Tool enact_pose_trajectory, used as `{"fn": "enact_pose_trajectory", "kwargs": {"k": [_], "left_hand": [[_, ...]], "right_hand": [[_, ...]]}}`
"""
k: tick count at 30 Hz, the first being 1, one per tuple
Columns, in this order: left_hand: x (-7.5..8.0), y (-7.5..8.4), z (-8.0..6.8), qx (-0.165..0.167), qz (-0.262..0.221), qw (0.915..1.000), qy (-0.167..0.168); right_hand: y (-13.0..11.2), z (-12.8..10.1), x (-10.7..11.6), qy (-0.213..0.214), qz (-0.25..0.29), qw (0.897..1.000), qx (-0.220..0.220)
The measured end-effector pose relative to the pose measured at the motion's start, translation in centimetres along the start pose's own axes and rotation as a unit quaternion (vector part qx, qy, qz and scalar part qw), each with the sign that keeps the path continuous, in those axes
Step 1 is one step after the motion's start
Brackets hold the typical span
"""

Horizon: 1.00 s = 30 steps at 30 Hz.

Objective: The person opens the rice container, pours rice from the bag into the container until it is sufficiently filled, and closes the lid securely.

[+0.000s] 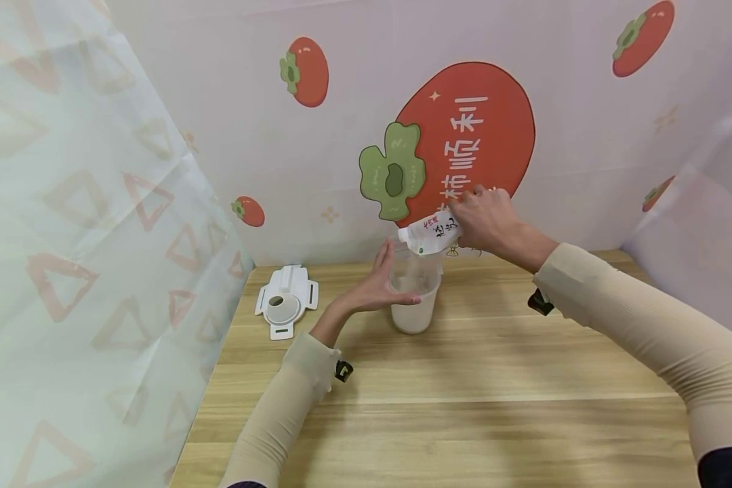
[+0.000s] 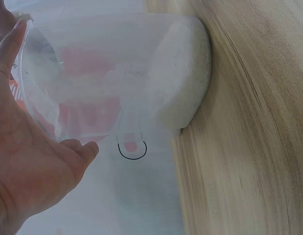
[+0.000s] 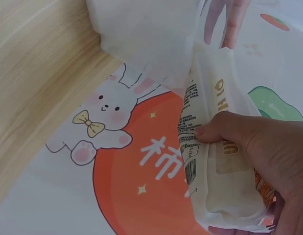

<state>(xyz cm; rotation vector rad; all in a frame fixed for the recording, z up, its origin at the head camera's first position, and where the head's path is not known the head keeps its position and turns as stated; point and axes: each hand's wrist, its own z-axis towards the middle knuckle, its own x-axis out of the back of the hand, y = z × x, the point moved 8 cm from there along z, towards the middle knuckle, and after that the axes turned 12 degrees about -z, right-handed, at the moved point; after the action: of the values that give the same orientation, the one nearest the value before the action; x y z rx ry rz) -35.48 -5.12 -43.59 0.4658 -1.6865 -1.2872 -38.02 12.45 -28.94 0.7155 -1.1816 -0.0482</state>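
Observation:
A clear plastic container [image 2: 102, 88] stands upright on the table, its lower part filled with white, rice-like grains [image 2: 178, 73]. My left hand [image 1: 378, 288] holds it near the rim, thumb toward me and fingers along the left side. Over its mouth, my right hand [image 1: 484, 217] grips a white bag [image 1: 433, 234] with black and red print. The bag is tilted, its opening pointing left and down into the container, and a pale stream falls inside. In the right wrist view, the thumb presses the bag's side [image 3: 224, 171], beside a printed barcode.
A white plastic lid-like piece [image 1: 287, 301] with side flaps and a round opening lies on the wooden table [image 1: 433, 407], left of the container. Behind the table's back edge hangs a white sheet [image 1: 219, 88] printed with red fruit. Another patterned sheet [image 1: 97, 305] borders the left side.

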Motion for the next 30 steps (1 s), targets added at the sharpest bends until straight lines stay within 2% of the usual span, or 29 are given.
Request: {"fn": "enact_pose_trajectory", "kwargs": {"k": [8, 30], "left_hand": [[-0.07, 0.06, -0.02, -0.001, 0.008, 1.0000, 0.000], [-0.07, 0.18, -0.03, 0.008, -0.001, 1.0000, 0.000]], "right_hand": [[-0.11, -0.06, 0.27, 0.014, -0.010, 1.000, 0.007], [-0.48, 0.02, 0.95, 0.012, -0.045, 0.999, 0.024]]}}
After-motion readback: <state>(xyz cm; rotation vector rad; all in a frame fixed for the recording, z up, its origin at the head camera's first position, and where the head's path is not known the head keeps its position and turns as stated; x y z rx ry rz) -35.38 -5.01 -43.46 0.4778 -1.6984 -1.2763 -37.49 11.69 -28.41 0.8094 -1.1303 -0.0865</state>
